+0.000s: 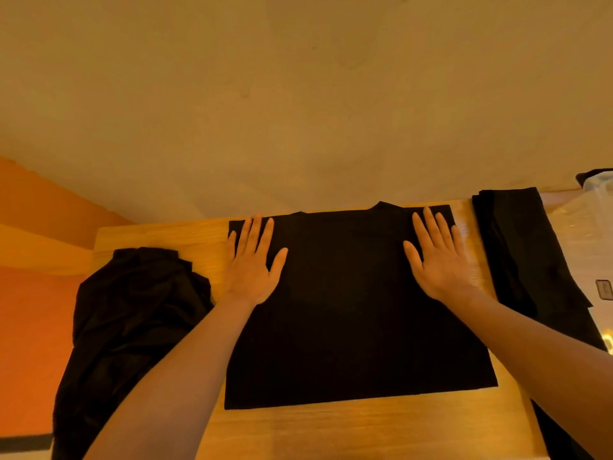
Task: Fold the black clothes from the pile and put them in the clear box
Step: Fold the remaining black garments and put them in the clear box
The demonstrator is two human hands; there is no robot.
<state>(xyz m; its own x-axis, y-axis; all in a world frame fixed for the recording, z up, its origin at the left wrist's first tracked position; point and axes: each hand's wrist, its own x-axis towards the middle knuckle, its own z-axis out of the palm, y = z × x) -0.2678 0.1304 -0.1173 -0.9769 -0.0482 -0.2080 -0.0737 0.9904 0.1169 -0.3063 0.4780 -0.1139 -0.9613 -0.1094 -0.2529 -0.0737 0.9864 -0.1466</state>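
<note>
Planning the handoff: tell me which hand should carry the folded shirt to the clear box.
Right, probably. The right hand lies flat on the shirt on the side nearest the clear box at the table's far right; the left hand lies beside the pile.

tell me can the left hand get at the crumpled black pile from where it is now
Probably yes. The left hand lies flat on the spread shirt, and the crumpled pile sits just to its left on the table, with nothing between them.
</note>
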